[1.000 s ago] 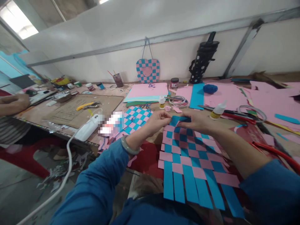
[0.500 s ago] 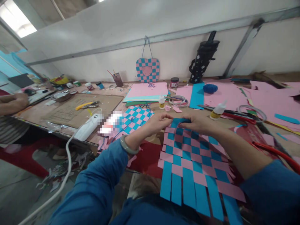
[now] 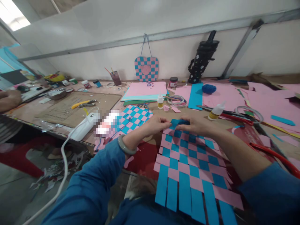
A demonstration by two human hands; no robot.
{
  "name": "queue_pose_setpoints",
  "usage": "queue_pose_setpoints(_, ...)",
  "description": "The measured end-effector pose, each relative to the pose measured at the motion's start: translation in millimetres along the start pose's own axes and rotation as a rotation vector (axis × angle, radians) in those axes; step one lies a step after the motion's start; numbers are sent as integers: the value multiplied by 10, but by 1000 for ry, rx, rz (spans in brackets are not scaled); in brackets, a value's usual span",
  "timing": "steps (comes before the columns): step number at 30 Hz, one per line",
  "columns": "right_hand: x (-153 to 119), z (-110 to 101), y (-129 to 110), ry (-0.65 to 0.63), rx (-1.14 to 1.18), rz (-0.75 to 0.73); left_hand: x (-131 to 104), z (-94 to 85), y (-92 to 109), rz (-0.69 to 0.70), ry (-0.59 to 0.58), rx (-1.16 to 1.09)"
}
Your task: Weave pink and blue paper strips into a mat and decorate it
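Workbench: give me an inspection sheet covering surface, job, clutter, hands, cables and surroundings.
Surface: brown board lies on the bench.
Job's things: woven pink-and-blue sheet, blue strips loose at its near edge.
Clutter: two small bottles, red-handled scissors, yellow-handled tool.
Hands: left hand and right hand at the sheet's far edge; right pinches it, left's grip unclear.
Cables: white cable beside a white device, dropping past the bench edge.
Surroundings: another person's hand at left; checked panel against the wall; scraps on the floor.

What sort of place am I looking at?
Probably a craft workshop: a woven paper sheet in hand, a glue bottle nearby, and a finished-looking checkered bag against the wall.
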State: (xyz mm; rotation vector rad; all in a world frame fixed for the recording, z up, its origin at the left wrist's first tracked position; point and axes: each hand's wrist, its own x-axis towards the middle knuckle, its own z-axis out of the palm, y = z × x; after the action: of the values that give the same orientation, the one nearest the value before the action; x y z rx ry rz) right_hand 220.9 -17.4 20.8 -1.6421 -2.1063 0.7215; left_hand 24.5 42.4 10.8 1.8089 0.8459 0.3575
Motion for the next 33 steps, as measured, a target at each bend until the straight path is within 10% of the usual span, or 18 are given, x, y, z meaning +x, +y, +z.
queue_pose_setpoints(33, 19, 93, -62, 121, -102, 19, -23, 20, 10, -10, -73, 22)
